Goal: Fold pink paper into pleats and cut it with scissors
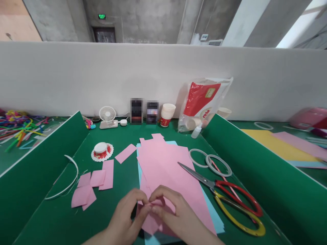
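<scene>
Near the front edge, my left hand (129,213) and my right hand (176,211) meet fingertip to fingertip. Both pinch a small piece of pink paper (150,224) that looks folded or bent; much of it hides behind my fingers. Beneath lies a stack of pink sheets (166,166) on top of light blue sheets (213,212). To the right, scissors (201,177) with one red and one yellow handle rest with the blade tips on the pink stack. Several cut pink pieces (107,173) lie left of my hands, some curled.
Tape rings (222,165) lie beyond the scissors. At left are a curved white strip (74,180) and a paper-cup base with a fringed rim (100,149). A fan (107,114), paper cups (168,112), a small bottle (196,131) and a plastic bag (201,98) stand behind. Green dividers (245,160) flank the desk.
</scene>
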